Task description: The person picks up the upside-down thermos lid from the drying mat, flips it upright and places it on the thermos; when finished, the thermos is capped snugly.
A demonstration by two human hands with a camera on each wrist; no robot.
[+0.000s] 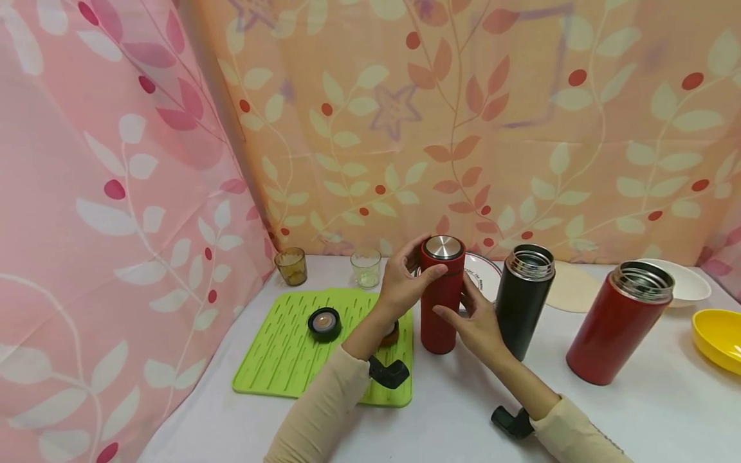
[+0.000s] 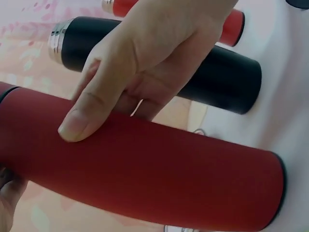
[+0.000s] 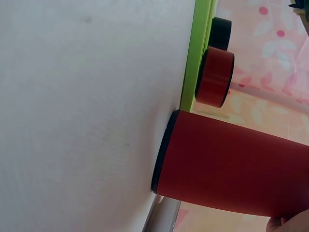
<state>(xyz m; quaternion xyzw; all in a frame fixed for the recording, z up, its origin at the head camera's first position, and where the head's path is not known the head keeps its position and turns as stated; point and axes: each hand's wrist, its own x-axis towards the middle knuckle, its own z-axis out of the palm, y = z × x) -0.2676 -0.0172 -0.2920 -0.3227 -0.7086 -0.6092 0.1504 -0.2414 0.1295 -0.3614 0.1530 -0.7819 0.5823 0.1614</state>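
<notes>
A slim red thermos flask (image 1: 438, 308) with a silver-topped lid (image 1: 443, 247) stands upright on the white table. My left hand (image 1: 399, 280) grips it near the top, thumb across the front just below the lid. Lower down, my right hand (image 1: 477, 325) holds the body from the right side; its thumb lies along the red wall in the left wrist view. The flask's base (image 3: 165, 152) shows at the tabletop in the right wrist view. Close to the right hand stands an uncapped black thermos (image 1: 523, 305), and farther right a wider, uncapped red thermos (image 1: 616, 328).
A green drying mat (image 1: 272, 360) bears a black lid (image 1: 324, 323) and a red lid (image 3: 215, 77). Two small glasses, amber (image 1: 291, 267) and clear (image 1: 366, 269), stand behind it. A white plate (image 1: 486, 273), white bowl (image 1: 686, 283) and yellow bowl (image 1: 718, 337) are also present.
</notes>
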